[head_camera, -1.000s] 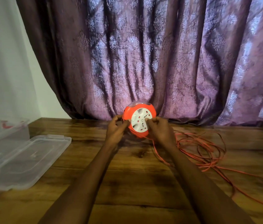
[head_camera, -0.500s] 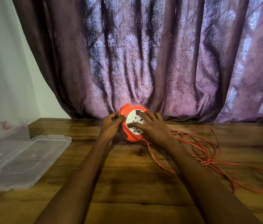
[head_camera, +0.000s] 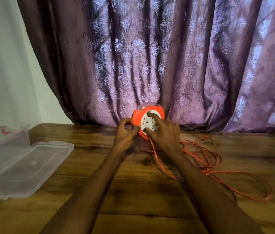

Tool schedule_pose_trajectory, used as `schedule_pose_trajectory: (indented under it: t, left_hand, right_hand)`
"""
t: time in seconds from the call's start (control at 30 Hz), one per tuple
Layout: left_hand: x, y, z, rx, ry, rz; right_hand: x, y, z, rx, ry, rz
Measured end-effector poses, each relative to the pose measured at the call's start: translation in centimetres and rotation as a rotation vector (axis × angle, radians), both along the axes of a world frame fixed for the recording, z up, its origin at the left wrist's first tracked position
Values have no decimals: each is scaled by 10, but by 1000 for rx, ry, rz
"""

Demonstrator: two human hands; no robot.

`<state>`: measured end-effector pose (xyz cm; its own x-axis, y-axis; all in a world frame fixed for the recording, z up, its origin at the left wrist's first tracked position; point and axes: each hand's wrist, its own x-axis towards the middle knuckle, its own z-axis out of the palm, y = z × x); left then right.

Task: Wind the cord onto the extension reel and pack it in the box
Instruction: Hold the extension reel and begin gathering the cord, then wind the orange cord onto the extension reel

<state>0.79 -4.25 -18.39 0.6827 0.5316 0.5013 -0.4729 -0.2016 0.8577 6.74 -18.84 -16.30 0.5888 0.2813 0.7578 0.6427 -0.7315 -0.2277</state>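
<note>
Winding barely under way. Orange extension reel (head_camera: 147, 121) at frame centre: left hand (head_camera: 126, 135) grips its rim, right hand (head_camera: 163, 131) fingers spread on the white face. Orange cord (head_camera: 217, 168) mostly loose, right. Clear box (head_camera: 1, 135) open, far left, unpacked.

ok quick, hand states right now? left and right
Left hand: fingers curled, gripping the orange reel's left edge.
Right hand: fingers spread on the reel's white socket face, pressing it, not curled round it.
</note>
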Motion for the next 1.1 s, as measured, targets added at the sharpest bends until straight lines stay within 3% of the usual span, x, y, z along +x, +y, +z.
schedule_pose_trajectory:
  t: [0.1,0.2,0.27,0.43,0.57,0.67,0.77,0.87,1.1]
  left_hand:
    - [1,-10,-5,-44,-32,-28]
    - [2,-13,-11,-64,-48,-46]
    - [2,-12,-12,-91,-41,-98]
    - [4,-1,-11,-257,-8,-122]
    - [-3,8,-7,-411,-12,-163]
    - [-8,13,-2,-475,-23,-138]
    - [-10,18,-1,-551,-49,-114]
    - [-11,23,0,-559,-57,-101]
    - [-4,28,-3,-561,-112,-80]
  right_hand:
    - [-7,11,7,389,472,98]
    - [-12,21,15,1003,981,380]
    - [-11,21,16,1108,1121,388]
    - [-8,15,15,969,1082,525]
    - [-10,21,5,843,859,559]
    - [-10,15,-6,535,588,452]
    - [-20,12,-16,202,605,509]
    - [-24,13,-18,-67,469,397]
    - [-16,10,-12,-17,514,228]
